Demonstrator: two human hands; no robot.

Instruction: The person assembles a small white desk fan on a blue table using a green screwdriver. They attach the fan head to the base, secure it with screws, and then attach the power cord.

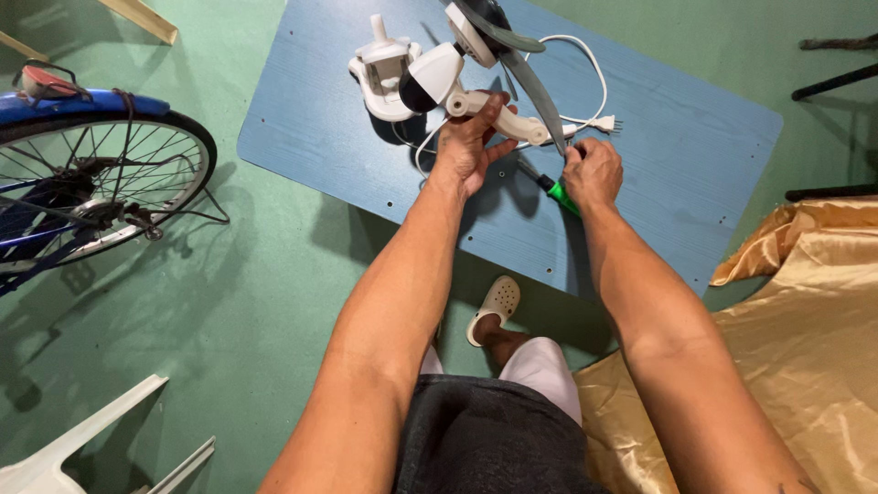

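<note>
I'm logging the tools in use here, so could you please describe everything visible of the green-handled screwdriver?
The screwdriver has a bright green handle, plastic by its look, with a dark section towards the shaft. It lies tilted across the blue board, handle nearest the person. The right hand grips it from above and hides most of the handle. The tip points up-left towards the white fan body, which the left hand steadies; the tip itself cannot be made out.
</note>
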